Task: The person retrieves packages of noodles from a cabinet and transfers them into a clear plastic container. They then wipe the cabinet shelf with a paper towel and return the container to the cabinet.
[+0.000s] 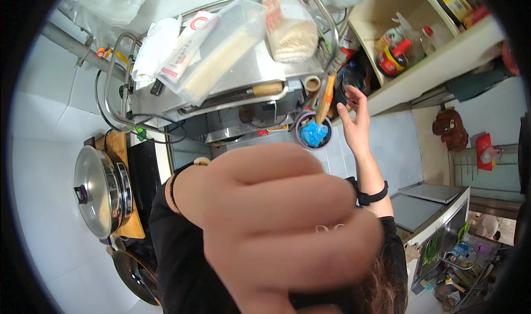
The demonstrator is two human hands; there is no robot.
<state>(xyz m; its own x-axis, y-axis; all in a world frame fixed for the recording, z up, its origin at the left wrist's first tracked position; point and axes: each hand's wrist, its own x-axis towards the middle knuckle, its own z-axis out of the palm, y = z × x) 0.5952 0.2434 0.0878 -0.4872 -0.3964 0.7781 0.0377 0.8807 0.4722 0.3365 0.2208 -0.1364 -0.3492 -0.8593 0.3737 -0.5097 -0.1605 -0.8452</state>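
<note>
Close under the camera, my left hand (pixel 282 218) is a large, blurred fist with curled fingers. Nothing shows in it, though its palm side is hidden. A dark bracelet circles that wrist. My right hand (pixel 354 121) is raised at right of centre, fingers and thumb apart and nothing held, with a black band on its wrist. Beyond it stands the metal cart (pixel 244 75). On the cart lie a long clear plastic container (pixel 226 53) with pale, thin noodle-like sticks inside, a printed packet (pixel 186 53) and a clear bag of pale food (pixel 292 36).
A bin (pixel 314 133) with a blue bag stands on the floor near my right hand. A shelf cabinet (pixel 415 73) holds bottles at upper right. At left are a lidded electric pan (pixel 97 191) and a wok (pixel 135 276). A sink (pixel 435 247) is at lower right.
</note>
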